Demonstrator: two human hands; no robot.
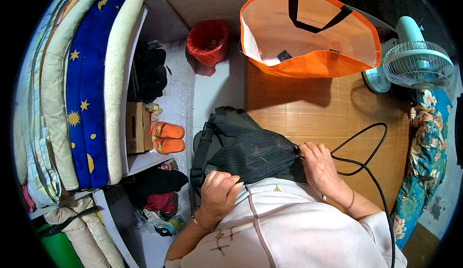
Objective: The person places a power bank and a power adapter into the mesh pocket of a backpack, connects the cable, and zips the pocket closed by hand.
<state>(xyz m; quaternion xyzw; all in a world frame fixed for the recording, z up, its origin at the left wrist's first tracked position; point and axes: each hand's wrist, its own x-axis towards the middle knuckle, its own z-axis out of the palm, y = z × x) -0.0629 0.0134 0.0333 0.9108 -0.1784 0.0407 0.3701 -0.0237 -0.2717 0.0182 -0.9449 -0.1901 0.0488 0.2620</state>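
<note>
In front of my body lies a dark grey backpack (231,127) with a black mesh pouch (253,150) uppermost. My left hand (220,192) grips the near left edge of the mesh, thumb and fingers pressed together. At the pouch's right end, my right hand (318,165) pinches the mesh by its edge, close to a small shiny fitting. What the pouch holds is hard to make out through the mesh. A black cable (378,177) loops out beside my right hand and runs down past my right arm.
A bamboo mat (376,152) spreads to the right, with an orange-rimmed tote bag (311,63) standing open on it. Beyond are a table fan (417,63) and floral bedding (421,152). Folded quilts (86,98), orange slippers (169,138) and a red bin (206,44) are at left.
</note>
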